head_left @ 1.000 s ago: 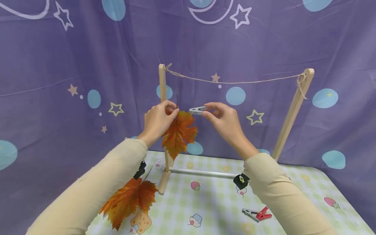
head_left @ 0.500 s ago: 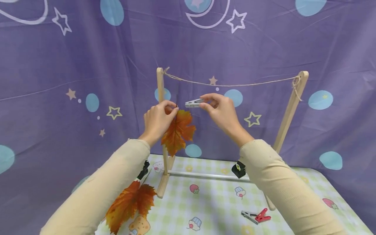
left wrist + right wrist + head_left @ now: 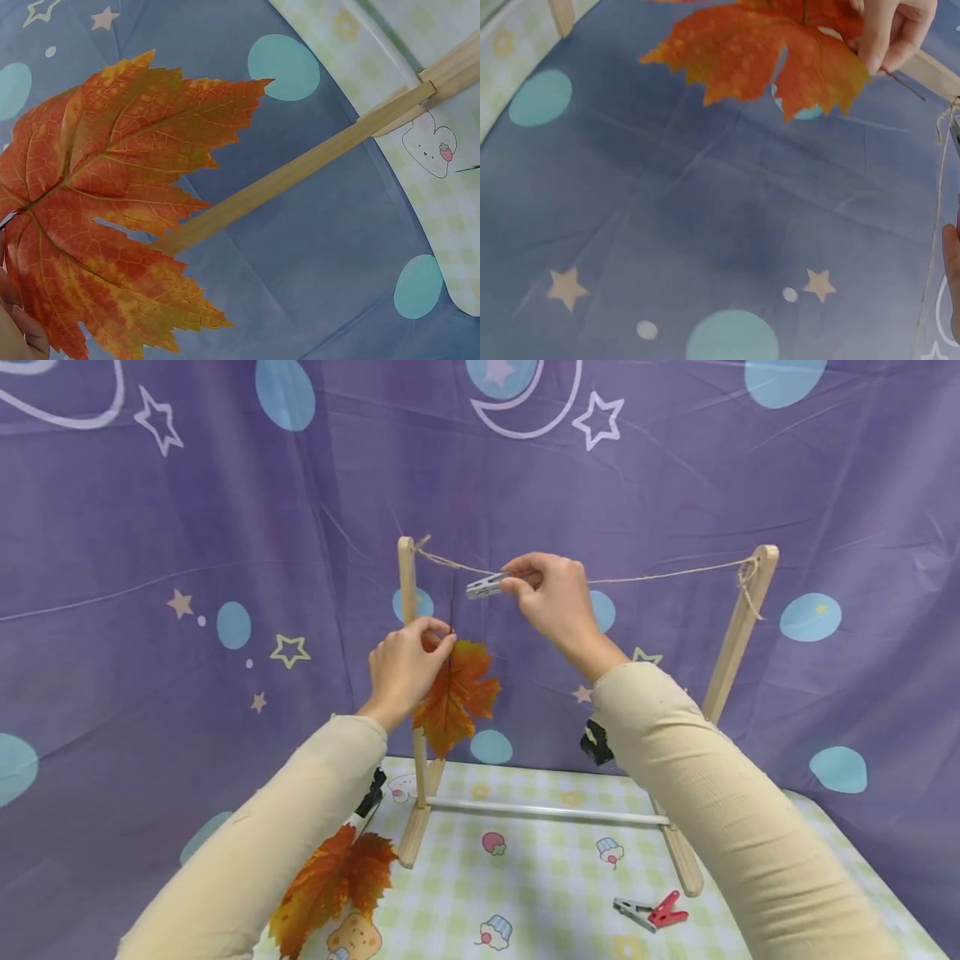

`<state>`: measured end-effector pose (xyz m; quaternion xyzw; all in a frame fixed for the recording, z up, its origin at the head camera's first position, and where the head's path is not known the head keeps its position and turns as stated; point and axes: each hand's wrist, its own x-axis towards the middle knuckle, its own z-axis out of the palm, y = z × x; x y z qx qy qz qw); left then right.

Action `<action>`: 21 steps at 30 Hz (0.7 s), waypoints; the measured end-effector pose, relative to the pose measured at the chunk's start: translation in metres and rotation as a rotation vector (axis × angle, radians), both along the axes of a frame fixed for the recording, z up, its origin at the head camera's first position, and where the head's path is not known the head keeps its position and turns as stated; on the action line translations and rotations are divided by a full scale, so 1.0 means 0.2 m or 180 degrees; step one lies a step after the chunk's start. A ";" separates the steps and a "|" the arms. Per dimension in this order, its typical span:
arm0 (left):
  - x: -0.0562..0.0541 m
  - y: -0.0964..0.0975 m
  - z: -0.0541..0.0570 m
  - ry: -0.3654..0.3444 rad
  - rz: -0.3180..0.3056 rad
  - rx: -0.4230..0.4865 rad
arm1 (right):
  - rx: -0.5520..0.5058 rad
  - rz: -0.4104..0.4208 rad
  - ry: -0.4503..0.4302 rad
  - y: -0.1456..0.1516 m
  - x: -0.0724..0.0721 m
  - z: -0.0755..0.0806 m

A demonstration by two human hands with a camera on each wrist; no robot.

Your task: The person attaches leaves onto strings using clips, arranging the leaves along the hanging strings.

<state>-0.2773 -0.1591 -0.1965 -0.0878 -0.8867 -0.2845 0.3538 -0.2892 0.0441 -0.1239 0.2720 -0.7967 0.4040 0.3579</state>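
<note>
My left hand (image 3: 408, 668) pinches the thin dark stem of an orange maple leaf (image 3: 456, 697), which hangs below the fingers with its stem pointing up. That leaf (image 3: 112, 202) fills much of the left wrist view. Between thumb and fingers my right hand (image 3: 551, 597) pinches a grey clothespin (image 3: 486, 586), its jaw end pointing left toward the stem. The clothespin overlaps the twine (image 3: 652, 578) just under the line in the head view. Only the fingers of my right hand (image 3: 952, 270) show at the right wrist view's edge.
The twine spans two wooden posts (image 3: 738, 635) joined low by a white rod (image 3: 547, 811). A second maple leaf (image 3: 337, 877) lies at the table's left, partly behind my sleeve. One grey clothespin (image 3: 634, 912) and one red clothespin (image 3: 667, 910) lie on the checkered tablecloth (image 3: 555, 893).
My right hand has risen and moved slightly left with the clothespin, from beside the leaf up to the twine. The left hand stays nearly still with the leaf.
</note>
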 end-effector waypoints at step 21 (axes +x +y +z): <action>0.02 -0.01 0.02 -0.0006 0.0042 -0.0127 | 0.0801 -0.0581 -0.0028 -0.10 -0.12 0.27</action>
